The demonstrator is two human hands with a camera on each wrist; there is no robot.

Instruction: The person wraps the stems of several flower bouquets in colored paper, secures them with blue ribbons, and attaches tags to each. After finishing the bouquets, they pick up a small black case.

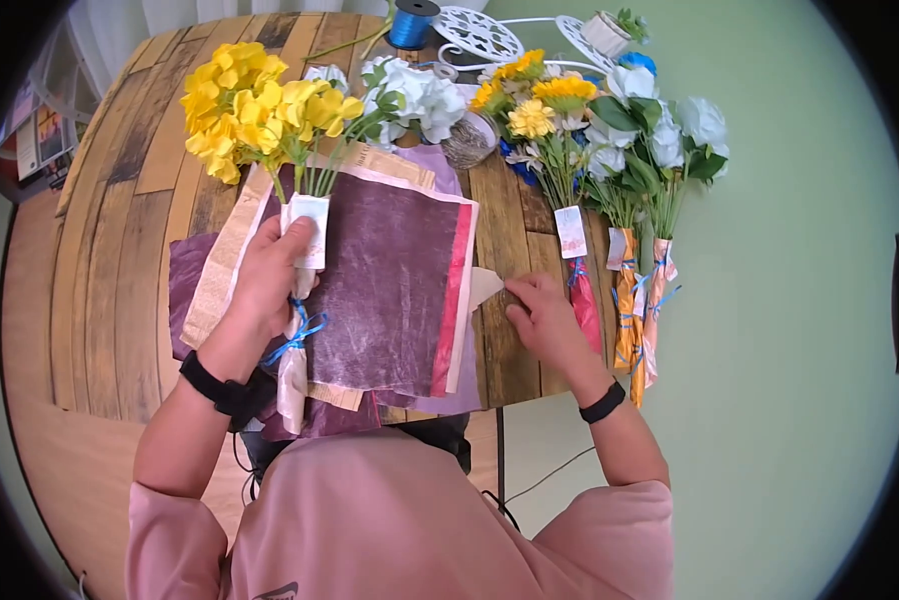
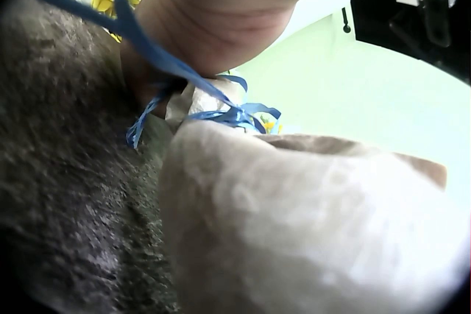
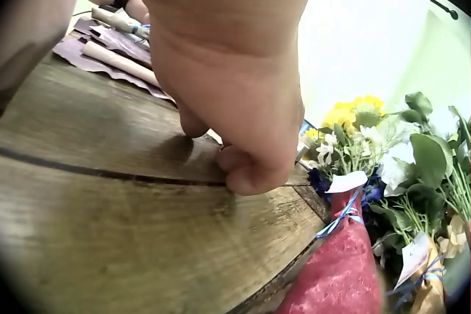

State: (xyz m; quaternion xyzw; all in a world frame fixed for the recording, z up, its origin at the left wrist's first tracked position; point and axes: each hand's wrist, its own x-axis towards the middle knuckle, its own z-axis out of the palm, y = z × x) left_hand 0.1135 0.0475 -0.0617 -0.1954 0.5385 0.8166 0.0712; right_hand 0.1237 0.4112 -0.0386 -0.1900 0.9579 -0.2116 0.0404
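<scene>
My left hand (image 1: 269,265) grips the wrapped stems of a bouquet of yellow flowers (image 1: 234,100). Its thumb lies over a white tag (image 1: 310,213) on the stems. Below that hand, a blue ribbon (image 1: 297,338) is tied round the pale paper wrap (image 1: 291,395), which fills much of the left wrist view. Under the bouquet lies a stack of wrapping sheets, with a dark purple sheet (image 1: 384,280) on top. To the right, my right hand (image 1: 554,325) pinches the tip of a cream paper piece (image 1: 483,288) low over the table; its other end meets the stack's edge.
Three wrapped bouquets lie along the wooden table's (image 1: 119,280) right side, including one in red paper (image 1: 583,305). At the back are white flowers (image 1: 419,100), a blue ribbon spool (image 1: 410,25) and a white metal stand (image 1: 479,35). A green wall (image 1: 789,300) borders the right.
</scene>
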